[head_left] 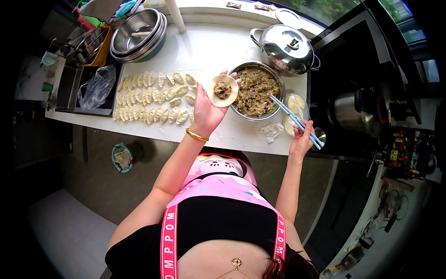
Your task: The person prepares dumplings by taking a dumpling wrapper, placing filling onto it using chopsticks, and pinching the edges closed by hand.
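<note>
On the palm of my left hand (pixel 207 111) lies a round dumpling wrapper (pixel 214 98) with a small mound of filling (pixel 222 90) at its centre. Fingertips show past the wrapper's far edge. My right hand (pixel 302 142) grips a pair of light blue chopsticks (pixel 297 122), their tips over the right side of a metal bowl (pixel 247 119). Minced filling (pixel 255 90) with green bits fills much of that bowl. Left of my left hand, folded dumplings (pixel 148 95) stand in rows on the counter. A stack of wrappers (pixel 295 104), partly under plastic, sits right of the bowl.
A lidded steel pot (pixel 288 46) stands behind the bowl, beside the dark stove (pixel 339 65). Nested metal basins (pixel 137 35) are at the back left. A plastic bag (pixel 97 87) lies over the sink. Crumpled plastic (pixel 272 132) rests near the front edge; a bin (pixel 123 157) stands below.
</note>
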`<action>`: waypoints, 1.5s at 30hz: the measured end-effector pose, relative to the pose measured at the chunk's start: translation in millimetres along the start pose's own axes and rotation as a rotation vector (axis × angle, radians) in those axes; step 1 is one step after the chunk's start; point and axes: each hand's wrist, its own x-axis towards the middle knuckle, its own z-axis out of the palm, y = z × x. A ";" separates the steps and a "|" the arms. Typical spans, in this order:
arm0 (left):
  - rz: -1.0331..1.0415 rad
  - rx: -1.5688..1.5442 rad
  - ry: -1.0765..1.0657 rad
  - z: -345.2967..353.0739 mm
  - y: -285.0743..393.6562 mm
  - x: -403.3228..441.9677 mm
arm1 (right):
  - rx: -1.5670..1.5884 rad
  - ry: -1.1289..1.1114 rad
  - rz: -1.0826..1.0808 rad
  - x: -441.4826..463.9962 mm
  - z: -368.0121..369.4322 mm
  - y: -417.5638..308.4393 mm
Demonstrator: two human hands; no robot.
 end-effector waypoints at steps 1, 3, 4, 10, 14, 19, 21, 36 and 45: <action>-0.003 -0.006 0.002 0.8 -0.2 -0.4 | 0.018 0.001 0.003 0.2 0.7 -1.1; -0.006 -0.012 0.003 1.9 -0.8 -0.8 | 0.035 0.000 0.006 0.6 1.7 -4.0; -0.009 -0.011 0.006 2.3 -1.0 -0.9 | 0.047 -0.014 0.001 0.7 2.4 -5.7; -0.016 -0.023 0.007 4.5 -2.4 0.9 | 0.088 -0.022 -0.009 -2.6 17.2 -25.9; -0.033 -0.052 -0.064 3.5 -4.3 4.3 | 0.137 -0.099 -0.039 -14.3 31.2 -48.4; -0.069 -0.072 -0.101 13.0 -11.7 5.1 | 0.001 -0.377 -0.143 -30.5 47.0 -67.2; -0.078 -0.066 -0.099 16.3 -13.4 3.8 | -0.049 -0.406 -0.176 -37.8 58.2 -73.2; -0.095 -0.119 -0.100 21.2 -14.5 0.7 | -0.194 -0.492 -0.258 -42.4 67.7 -94.8; -0.104 -0.140 -0.110 19.4 -15.5 0.0 | -0.185 -0.471 -0.289 -41.5 67.4 -81.4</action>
